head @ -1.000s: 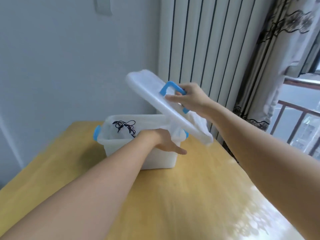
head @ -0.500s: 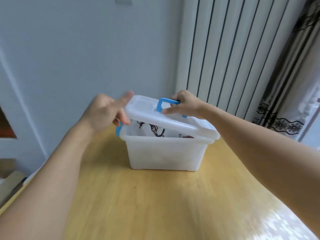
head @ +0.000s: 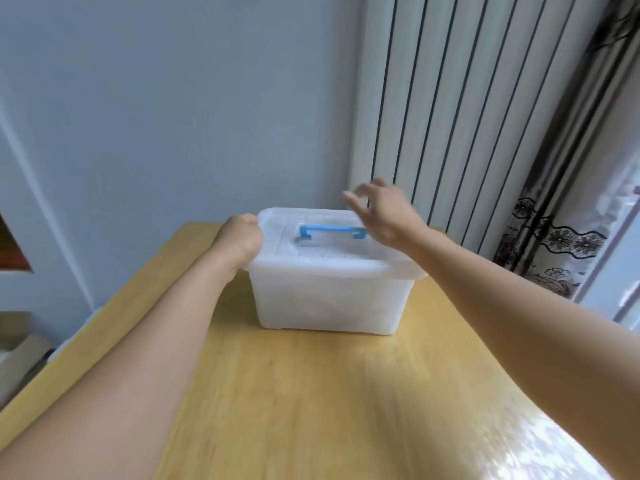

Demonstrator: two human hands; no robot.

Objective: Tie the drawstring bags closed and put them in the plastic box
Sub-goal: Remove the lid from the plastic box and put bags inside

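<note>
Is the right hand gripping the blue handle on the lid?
No. The right hand hovers open above the lid, fingers spread, clear of the blue handle.

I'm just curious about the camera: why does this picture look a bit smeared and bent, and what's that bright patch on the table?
Head view: the right hand is smeared by motion blur, its fingers ghosted above the lid; the left hand at the box looks sharper. The wide lens bows the wall and the radiator. Window light glares off the table at the lower right.
</note>
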